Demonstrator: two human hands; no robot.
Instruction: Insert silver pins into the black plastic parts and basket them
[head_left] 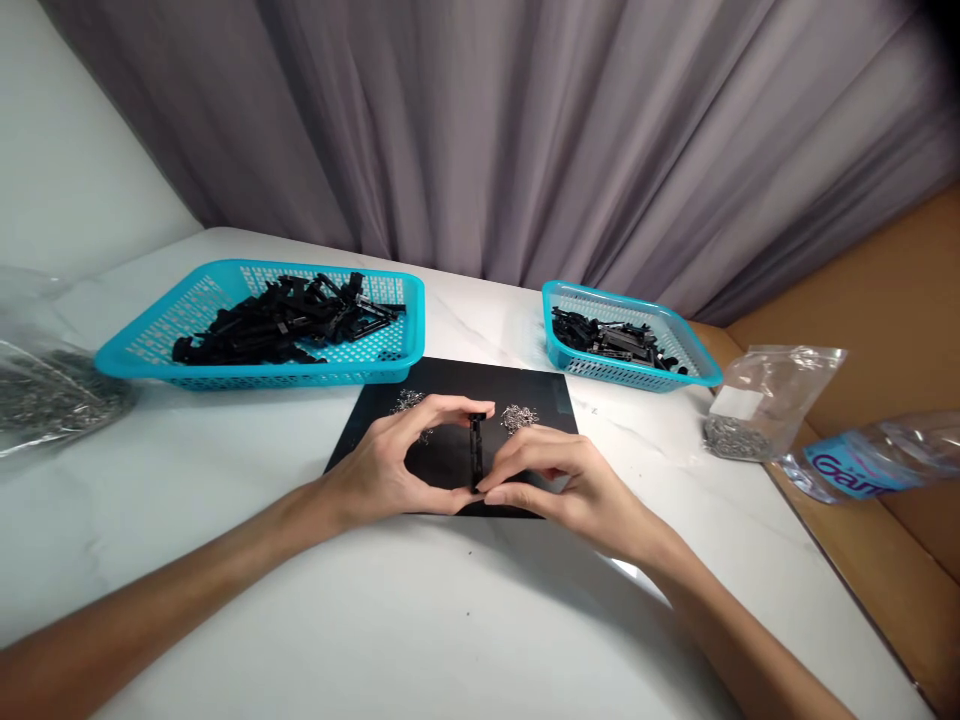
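Observation:
A narrow black plastic part [475,450] stands on end between the thumb and forefinger of my left hand [390,455], which grips it at its top and bottom. My right hand [559,475] is closed in a pinch at the part's lower end, its fingertips touching or nearly touching it. Whatever lies between those fingertips is too small or hidden to name. Beneath both hands is a black mat [442,470]. Small shiny metal pieces lie on it in a right pile [519,418] and a left pile [409,401], the left one partly covered by my left hand.
A large blue basket [262,375] of black plastic parts stands at the back left, a smaller blue basket [630,375] of similar parts at the back right. Bags of small metal pieces lie at far left [60,395] and right [739,435]. A water bottle [862,460] lies beyond the right edge.

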